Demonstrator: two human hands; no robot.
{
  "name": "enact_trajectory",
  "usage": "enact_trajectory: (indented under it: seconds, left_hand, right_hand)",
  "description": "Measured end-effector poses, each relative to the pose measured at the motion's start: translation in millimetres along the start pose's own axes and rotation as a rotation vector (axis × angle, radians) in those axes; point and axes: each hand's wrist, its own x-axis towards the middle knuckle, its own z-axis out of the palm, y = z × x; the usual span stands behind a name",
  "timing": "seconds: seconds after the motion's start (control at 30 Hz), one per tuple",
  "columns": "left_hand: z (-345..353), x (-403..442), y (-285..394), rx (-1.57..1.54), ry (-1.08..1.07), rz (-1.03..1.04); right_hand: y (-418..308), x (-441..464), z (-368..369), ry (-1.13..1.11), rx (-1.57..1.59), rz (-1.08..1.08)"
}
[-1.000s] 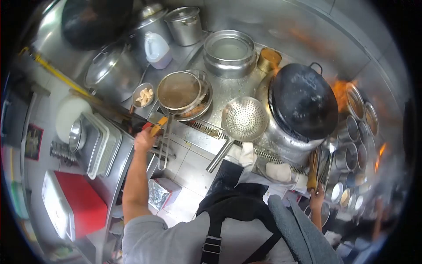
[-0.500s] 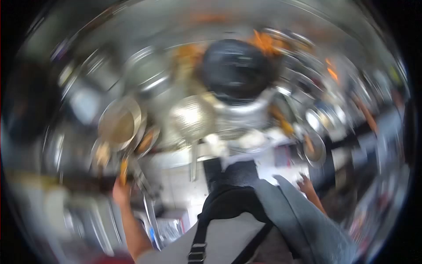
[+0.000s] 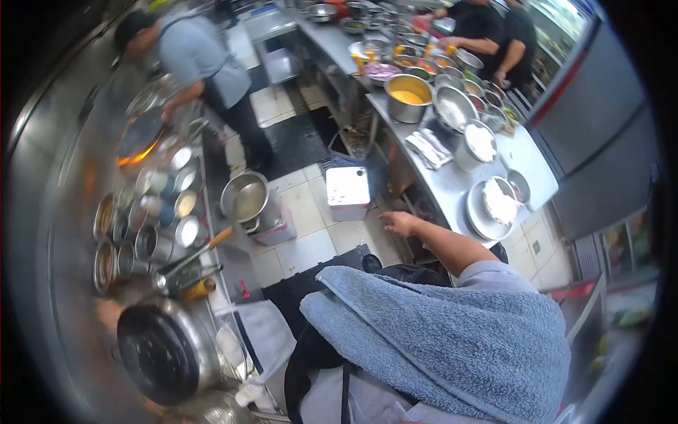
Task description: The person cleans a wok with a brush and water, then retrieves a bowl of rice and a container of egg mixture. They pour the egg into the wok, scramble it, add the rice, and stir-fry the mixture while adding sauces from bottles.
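Observation:
My right hand (image 3: 401,222) hangs over the tiled floor beside the right-hand counter, fingers apart, with nothing in it. A white-topped box (image 3: 348,186) stands on the floor just beyond it. My left hand is out of sight. At the lower left, a black wok (image 3: 159,351) sits on the range, near a wooden-handled utensil (image 3: 217,237) and several metal pots. A blue towel (image 3: 445,336) lies over my shoulder.
A co-worker (image 3: 205,60) stands at a flaming wok (image 3: 142,132) at the upper left. Other people work behind the counter (image 3: 526,159), which holds several bowls, a yellow-filled pot (image 3: 409,97) and white plates. A large pot (image 3: 246,201) stands low beside the range.
The view has swung far to the right, towards the co-workers and counter. My left hand, with the orange-handled thing, has left the view. My right hand is now over the floor near the counter.

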Motion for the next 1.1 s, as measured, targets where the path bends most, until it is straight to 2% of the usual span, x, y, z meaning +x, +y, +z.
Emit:
enact_trajectory:
  seconds: [0.03, 0.07, 0.1, 0.13, 0.17, 0.2, 0.27, 0.33, 0.4, 0.43, 0.47, 0.6, 0.63, 0.8, 0.9, 1.0, 1.1]
  left_hand:
    - [46.9, -8.9, 68.5, -0.178, -0.186, 0.040]
    - [113.1, -1.0, 48.2, -0.493, -0.582, 0.154]
    - [144.1, -42.1, 135.9, -0.558, -0.835, 0.584]
    - [151.9, -90.1, 216.2, -0.712, -1.250, 0.527]
    - [171.7, -119.1, 280.5, -0.759, -1.589, 0.915]
    - [186.8, -152.8, 325.0, -0.889, -1.805, 1.046]
    - [212.8, -203.8, 376.5, -1.101, -2.091, 1.147]
    - [231.9, -226.9, 414.9, -1.056, -2.057, 1.370]
    - [239.0, -248.8, 449.2, -1.017, -2.152, 1.394]
    - [240.9, -260.5, 462.2, -1.171, -2.197, 1.365]
    - [243.8, -269.3, 474.7, -1.332, -2.236, 1.327]
    - [264.1, -293.0, 506.1, -1.409, -2.404, 1.407]
    - [268.7, -300.3, 512.4, -1.405, -2.369, 1.470]
    - [284.5, -321.2, 524.0, -1.534, -2.346, 1.443]
    - [296.9, -321.3, 529.4, -1.540, -2.396, 1.447]
    - [319.9, -328.4, 524.8, -1.359, -2.180, 1.710]
    - [325.3, -314.1, 530.6, -1.347, -2.154, 1.806]
  right_hand:
    - [20.1, -7.7, 4.2, -0.060, 0.036, 0.023]
    - [29.9, -15.4, 6.2, -0.119, 0.076, 0.046]
    - [38.2, -25.6, 5.4, -0.139, 0.163, 0.036]
    - [45.5, -33.0, 0.0, -0.159, 0.246, 0.012]
    - [47.6, -40.6, -9.8, -0.190, 0.313, 0.039]
    - [53.8, -44.6, -18.5, -0.202, 0.350, 0.047]
    - [60.1, -58.5, -45.2, -0.150, 0.477, 0.046]
    - [60.2, -77.5, -80.3, -0.080, 0.512, 0.014]
    - [56.7, -94.8, -119.2, -0.014, 0.752, 0.136]
    - [91.8, -88.1, -101.3, 0.045, 0.770, 0.034]
    - [97.0, -95.4, -106.2, 0.055, 0.779, 0.042]
    - [108.0, -122.4, -115.7, 0.085, 0.793, 0.087]
    - [110.3, -128.0, -112.2, 0.076, 0.812, 0.111]
    - [113.5, -146.3, -85.5, 0.075, 0.929, 0.232]
    - [102.1, -149.9, -92.2, 0.092, 0.786, 0.266]
    - [91.6, -147.0, -96.3, 0.135, 0.786, 0.340]
    - [70.5, -151.5, -109.6, 0.228, 0.747, 0.378]
